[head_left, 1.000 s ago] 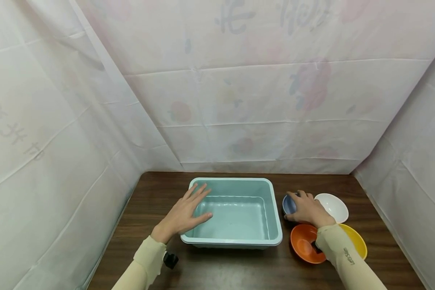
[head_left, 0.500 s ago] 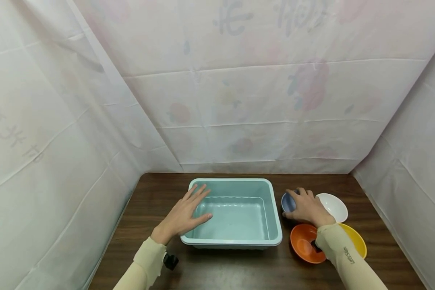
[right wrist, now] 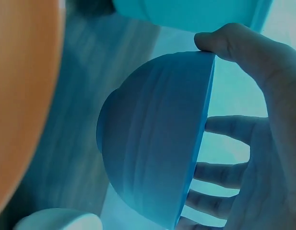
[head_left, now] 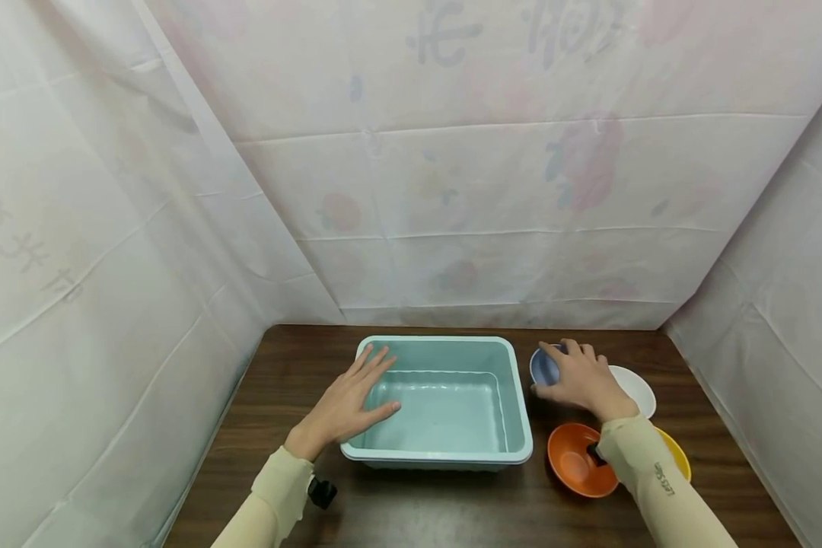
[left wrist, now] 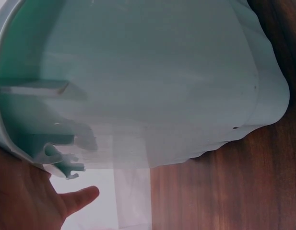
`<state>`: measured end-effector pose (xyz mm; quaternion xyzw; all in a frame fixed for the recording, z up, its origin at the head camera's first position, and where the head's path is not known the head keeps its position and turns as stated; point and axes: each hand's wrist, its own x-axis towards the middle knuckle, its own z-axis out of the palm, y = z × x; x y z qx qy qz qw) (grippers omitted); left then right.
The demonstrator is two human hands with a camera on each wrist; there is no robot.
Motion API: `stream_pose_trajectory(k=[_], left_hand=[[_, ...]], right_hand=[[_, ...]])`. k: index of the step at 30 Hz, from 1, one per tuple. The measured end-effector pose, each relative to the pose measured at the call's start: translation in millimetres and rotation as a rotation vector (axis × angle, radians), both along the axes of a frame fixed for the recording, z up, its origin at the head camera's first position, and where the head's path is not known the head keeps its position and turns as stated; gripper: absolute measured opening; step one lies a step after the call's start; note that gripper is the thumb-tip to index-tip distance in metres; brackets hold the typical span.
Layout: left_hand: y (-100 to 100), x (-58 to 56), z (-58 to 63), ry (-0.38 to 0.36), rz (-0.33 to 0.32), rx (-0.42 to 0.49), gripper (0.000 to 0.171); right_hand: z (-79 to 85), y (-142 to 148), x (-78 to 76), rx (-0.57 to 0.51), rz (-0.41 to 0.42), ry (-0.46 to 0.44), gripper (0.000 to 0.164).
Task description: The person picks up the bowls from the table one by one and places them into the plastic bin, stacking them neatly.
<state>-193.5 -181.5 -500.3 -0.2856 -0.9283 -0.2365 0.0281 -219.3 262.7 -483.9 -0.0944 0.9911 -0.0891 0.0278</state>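
Note:
A blue bowl (head_left: 544, 368) is gripped at its rim by my right hand (head_left: 578, 380), thumb on one side and fingers on the other. In the right wrist view, the bowl (right wrist: 152, 139) shows its outer wall and foot, which appear raised off the table. My left hand (head_left: 345, 403) is spread over the left rim of a pale green plastic basin (head_left: 438, 457). Its thumb (left wrist: 80, 199) sticks out straight in the left wrist view, while the fingers are hidden there behind the basin wall (left wrist: 152, 81). Nothing lies inside the basin.
Below my right wrist sits an orange bowl (head_left: 575, 464). A white bowl (head_left: 635, 392) and a yellow bowl (head_left: 677, 453) stand farther right, partly covered by the hand and sleeve. Cloth walls (head_left: 452, 274) enclose the dark wooden table (head_left: 438, 510) at the back and sides.
My right hand has moved up and slightly left in the head view, carrying the blue bowl away from the orange one. The left hand and basin have stayed put.

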Motion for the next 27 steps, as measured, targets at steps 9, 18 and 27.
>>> stream_pose_trajectory(k=[9, 18, 27], left_hand=[[-0.6, -0.6, -2.2, -0.025, 0.01, 0.0, 0.085], [-0.3, -1.4, -2.6, -0.019, 0.009, -0.001, 0.084], [-0.8, 1.9, -1.4, -0.016, 0.008, -0.001, 0.083]], right_hand=[[21.9, 4.7, -0.4, -0.031, -0.006, 0.016, 0.091], [35.1, 3.2, -1.9, -0.041, 0.008, 0.049, 0.087], [51.6, -5.8, 1.1, -0.064, -0.003, 0.054, 0.086]])
